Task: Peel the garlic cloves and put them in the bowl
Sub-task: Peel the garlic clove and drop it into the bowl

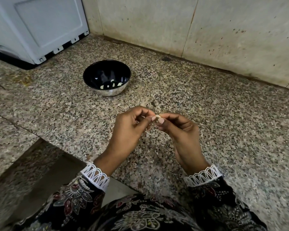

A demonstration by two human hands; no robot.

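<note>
A small pale garlic clove (157,116) is pinched between the fingertips of both hands above the speckled granite counter. My left hand (129,130) holds it from the left with thumb and curled fingers. My right hand (182,130) pinches it from the right. Beyond the hands stands a steel bowl (97,72) with a dark inside. Several peeled cloves (110,85) lie at its bottom. The bowl is about a hand's length farther back and to the left of the hands.
A white appliance (40,27) stands at the back left on the granite counter (223,114). A stained tiled wall (190,27) runs along the back. The counter's front edge drops off at the lower left, by my patterned sleeves. A small skin scrap (148,132) lies under the hands.
</note>
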